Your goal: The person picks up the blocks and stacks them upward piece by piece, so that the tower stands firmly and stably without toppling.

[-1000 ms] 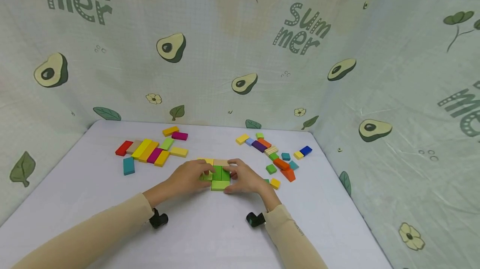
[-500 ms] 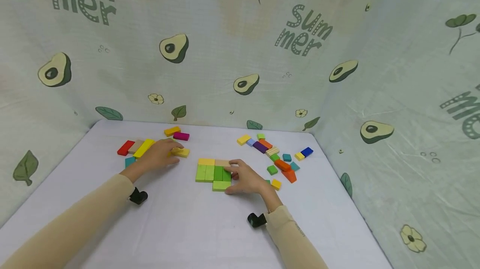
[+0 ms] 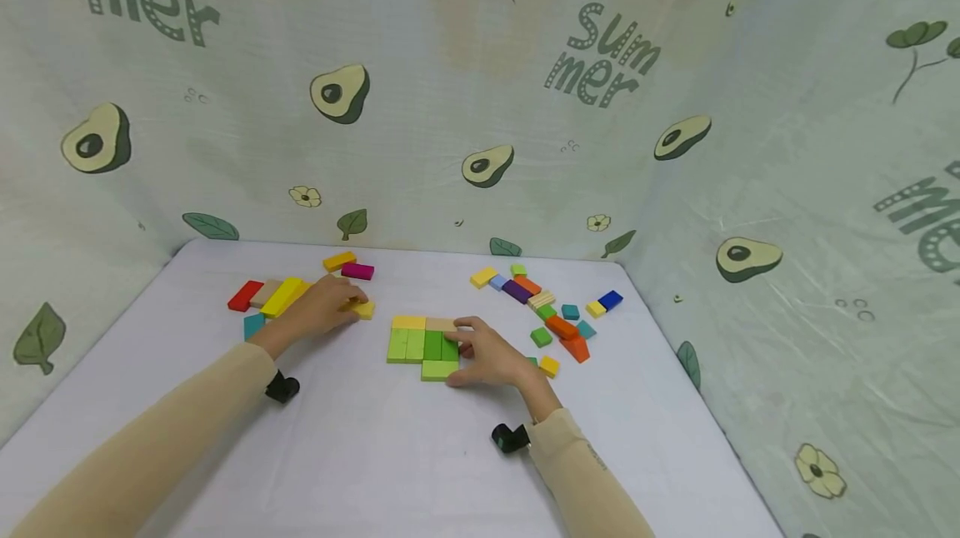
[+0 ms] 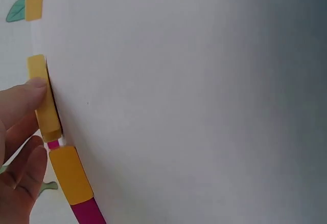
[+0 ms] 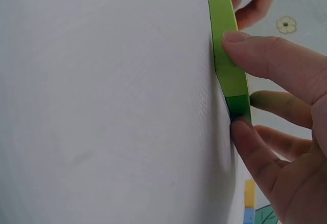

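Note:
In the head view, the left hand (image 3: 313,310) pinches a light yellow block (image 3: 365,310) in the left group. The left wrist view shows the thumb of the left hand (image 4: 19,147) on that yellow block (image 4: 50,110), fingers behind it. The right hand (image 3: 493,357) grips the right side of a flat patch of blocks: light green (image 3: 397,346), dark green (image 3: 432,346), yellow (image 3: 408,322) and tan (image 3: 439,324). In the right wrist view, the thumb of the right hand (image 5: 288,109) lies on a light green block (image 5: 223,24), with fingertips at a dark green block (image 5: 238,105).
Left of the patch lie red (image 3: 245,296), tan, long yellow (image 3: 282,297), teal (image 3: 253,325) and magenta (image 3: 357,271) blocks. On the right are orange (image 3: 576,348), purple (image 3: 517,291), green (image 3: 541,336) and blue (image 3: 611,300) pieces. A printed cloth stands behind the table.
The left hand has left the green patch, moved up and left to the left group, and taken hold of the light yellow block. The right hand has stayed at the patch.

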`<state>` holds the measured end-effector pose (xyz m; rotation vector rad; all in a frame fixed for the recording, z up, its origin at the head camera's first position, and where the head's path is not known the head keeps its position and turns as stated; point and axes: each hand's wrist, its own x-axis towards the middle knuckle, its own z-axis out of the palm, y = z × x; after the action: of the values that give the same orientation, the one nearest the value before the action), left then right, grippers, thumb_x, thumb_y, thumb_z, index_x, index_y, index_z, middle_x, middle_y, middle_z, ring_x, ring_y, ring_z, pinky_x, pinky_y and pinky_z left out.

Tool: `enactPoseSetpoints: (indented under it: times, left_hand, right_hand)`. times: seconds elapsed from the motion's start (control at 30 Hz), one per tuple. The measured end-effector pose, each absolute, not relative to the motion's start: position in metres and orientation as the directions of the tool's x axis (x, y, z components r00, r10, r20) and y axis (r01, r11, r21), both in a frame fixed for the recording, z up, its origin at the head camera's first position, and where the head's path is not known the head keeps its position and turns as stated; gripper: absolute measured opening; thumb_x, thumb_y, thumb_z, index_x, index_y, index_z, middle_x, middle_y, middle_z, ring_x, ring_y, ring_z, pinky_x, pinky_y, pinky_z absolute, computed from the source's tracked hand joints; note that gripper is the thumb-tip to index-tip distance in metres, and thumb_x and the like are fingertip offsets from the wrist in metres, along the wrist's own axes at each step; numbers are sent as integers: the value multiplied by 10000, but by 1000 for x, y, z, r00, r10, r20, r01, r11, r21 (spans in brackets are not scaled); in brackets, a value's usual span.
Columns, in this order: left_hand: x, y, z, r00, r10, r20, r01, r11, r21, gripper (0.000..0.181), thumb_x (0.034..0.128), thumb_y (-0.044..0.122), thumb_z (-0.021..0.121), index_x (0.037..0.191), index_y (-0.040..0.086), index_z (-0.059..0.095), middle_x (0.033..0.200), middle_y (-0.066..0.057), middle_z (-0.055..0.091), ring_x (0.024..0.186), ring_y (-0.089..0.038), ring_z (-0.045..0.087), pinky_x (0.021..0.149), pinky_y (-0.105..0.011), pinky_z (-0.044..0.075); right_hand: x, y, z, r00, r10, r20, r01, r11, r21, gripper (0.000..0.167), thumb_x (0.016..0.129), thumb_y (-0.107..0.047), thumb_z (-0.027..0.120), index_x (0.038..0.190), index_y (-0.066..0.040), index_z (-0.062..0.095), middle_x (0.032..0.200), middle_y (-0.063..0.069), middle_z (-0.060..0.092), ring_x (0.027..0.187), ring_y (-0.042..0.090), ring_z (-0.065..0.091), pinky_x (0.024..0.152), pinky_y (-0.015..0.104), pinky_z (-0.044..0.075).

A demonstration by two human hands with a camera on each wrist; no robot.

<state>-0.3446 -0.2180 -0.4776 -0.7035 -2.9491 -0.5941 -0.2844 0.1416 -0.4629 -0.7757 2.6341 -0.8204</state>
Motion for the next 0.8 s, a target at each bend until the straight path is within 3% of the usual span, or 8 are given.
enactPoseSetpoints:
  times: [0.17, 0.4, 0.8]
  left_hand:
    - [-333, -216, -472, -894, 422, 150, 447, 817, 364, 304, 960, 182, 811, 1248, 101, 761, 1199, -66, 745, 1120, -314, 617, 1026, -527, 545]
    - [-311, -207, -466, -874, 463, 150, 482, 783, 392, 306, 931, 208, 845, 1219, 136, 769, 1027, 37, 703, 906, -172, 590, 819, -333, 567]
    - [-278, -180, -464, -833, 529, 164, 547, 738, 395, 317, 886, 252, 888, 1179, 196, 780, 1003, 97, 678, 867, -86, 571, 789, -230, 565]
  right_hand:
    - [-284, 142, -463, -818, -566, -100, -411, 698, -586, 795, 876, -324, 903, 1558, -124, 548, 1670, 116, 348, 1211, 202, 621, 1065, 404, 545]
    - [-284, 142, -463, -823, -558, -104, -400, 701, -591, 790, 877, -336, 901, 1555, -128, 553, 1666, 103, 354, 1215, 200, 623, 1072, 409, 542]
    - [-284, 141, -463, -822, -560, -104, -402, 701, -589, 779, 880, -342, 898, 1550, -132, 560, 1668, 96, 353, 1219, 196, 620, 1076, 406, 540]
